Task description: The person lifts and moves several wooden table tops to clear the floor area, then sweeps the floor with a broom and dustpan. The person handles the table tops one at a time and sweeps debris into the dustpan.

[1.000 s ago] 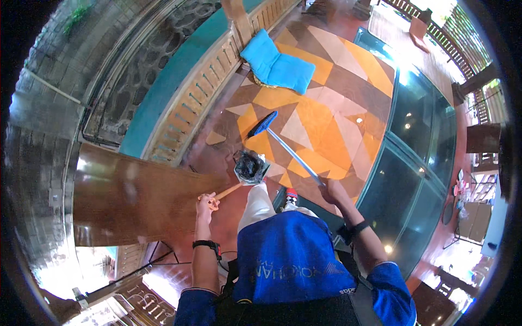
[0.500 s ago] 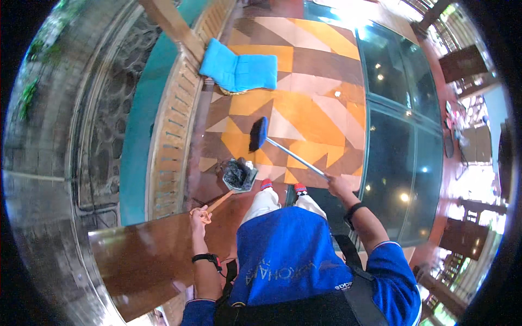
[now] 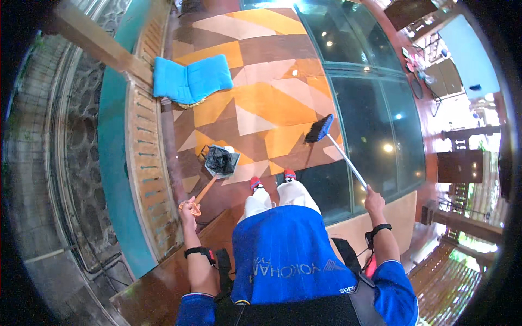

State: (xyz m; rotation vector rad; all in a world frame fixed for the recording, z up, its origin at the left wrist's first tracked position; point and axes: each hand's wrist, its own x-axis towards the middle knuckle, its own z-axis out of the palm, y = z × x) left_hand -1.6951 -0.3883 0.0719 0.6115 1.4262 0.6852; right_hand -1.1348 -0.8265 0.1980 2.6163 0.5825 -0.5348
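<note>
My right hand is closed round the pale metal handle of a broom. The blue broom head, with dark bristles, is at the right side of a patterned rug; whether it touches the rug I cannot tell. On the left, my left hand grips the orange handle of a long-handled dustpan. Its pan, close in front of my left foot, has black plastic-like material in it. A small white scrap lies farther off on the rug.
A low seat with a bright blue cushion stands at the rug's left edge, against a slatted wooden railing and a post. Dark glass panels run along the right. My red shoes are at the rug's near edge.
The broom has swung to the right, away from the dustpan, and my right hand has moved right with it. The view has turned, so the seat and railing appear farther left.
</note>
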